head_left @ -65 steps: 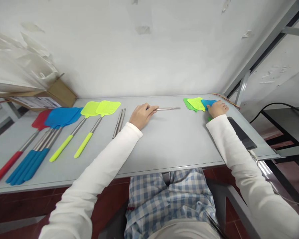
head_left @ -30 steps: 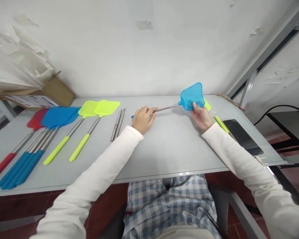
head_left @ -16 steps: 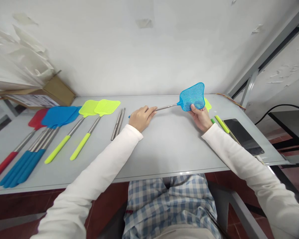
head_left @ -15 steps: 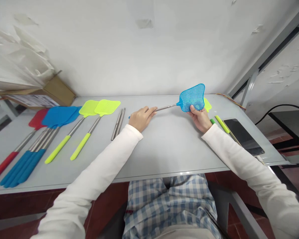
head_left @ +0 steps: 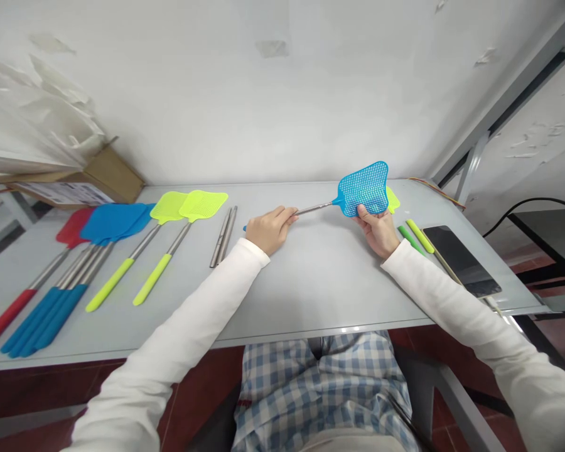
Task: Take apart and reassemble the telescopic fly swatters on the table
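A blue fly swatter [head_left: 363, 188] with a perforated head and a thin metal shaft is held between both hands above the table. My left hand [head_left: 270, 230] is wrapped round the shaft; a bit of blue shows at its left side, and the rest of the handle is hidden. At the other end, my right hand [head_left: 378, 231] pinches the lower edge of the blue head, thumb in front. Behind that hand a yellow-green swatter head [head_left: 392, 199] peeks out, mostly covered. Two metal tubes [head_left: 224, 237] lie just left of my left hand.
Yellow-green swatters [head_left: 153, 278], several blue swatters [head_left: 59, 320] and a red swatter [head_left: 9, 320] lie along the left of the table [head_left: 311, 307]. By my right forearm are a green handle [head_left: 409, 238], a yellow-green handle [head_left: 420, 235] and a phone [head_left: 461, 260]. A cardboard box [head_left: 110, 176] stands back left.
The blue swatter's head has dipped very slightly, with my right hand still on its edge. More of the green handle shows beside my right wrist. My left hand keeps its hold.
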Action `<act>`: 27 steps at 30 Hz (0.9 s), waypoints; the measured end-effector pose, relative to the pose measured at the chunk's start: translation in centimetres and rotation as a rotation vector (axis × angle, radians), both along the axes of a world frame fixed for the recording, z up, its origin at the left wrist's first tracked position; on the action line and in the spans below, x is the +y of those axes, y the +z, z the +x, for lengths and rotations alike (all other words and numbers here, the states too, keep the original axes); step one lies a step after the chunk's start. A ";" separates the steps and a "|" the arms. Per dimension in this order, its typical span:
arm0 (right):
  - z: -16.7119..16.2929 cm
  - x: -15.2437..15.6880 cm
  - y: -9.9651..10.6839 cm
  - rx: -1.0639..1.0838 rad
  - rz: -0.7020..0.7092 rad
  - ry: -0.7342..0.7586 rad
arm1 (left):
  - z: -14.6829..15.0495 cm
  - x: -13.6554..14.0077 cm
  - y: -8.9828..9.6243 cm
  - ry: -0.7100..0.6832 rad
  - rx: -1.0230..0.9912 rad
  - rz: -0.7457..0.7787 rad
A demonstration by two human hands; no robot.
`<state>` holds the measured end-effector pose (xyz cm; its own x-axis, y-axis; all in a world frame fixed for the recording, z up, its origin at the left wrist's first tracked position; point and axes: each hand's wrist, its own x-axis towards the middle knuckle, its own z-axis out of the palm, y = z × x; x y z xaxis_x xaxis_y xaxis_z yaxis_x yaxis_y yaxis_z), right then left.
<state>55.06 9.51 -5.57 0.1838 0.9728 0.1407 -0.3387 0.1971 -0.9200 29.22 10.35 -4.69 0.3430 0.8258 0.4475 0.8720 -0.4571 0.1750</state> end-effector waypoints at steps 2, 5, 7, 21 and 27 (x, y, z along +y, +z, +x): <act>-0.1 -0.1 0.1 -0.004 0.001 0.001 | 0.0 -0.1 0.1 0.000 -0.001 -0.001; -0.2 0.0 0.2 -0.022 -0.001 0.008 | 0.0 -0.2 0.3 0.012 -0.009 -0.023; -0.2 0.1 0.4 -0.036 -0.006 0.022 | 0.0 -0.4 0.5 0.025 -0.006 -0.056; 0.7 0.2 0.4 -0.157 -0.169 0.238 | -10.1 -5.9 4.0 0.399 -0.172 0.089; 0.6 0.1 -0.1 -0.265 -0.144 0.237 | -21.4 -9.4 3.4 0.930 -0.036 -0.080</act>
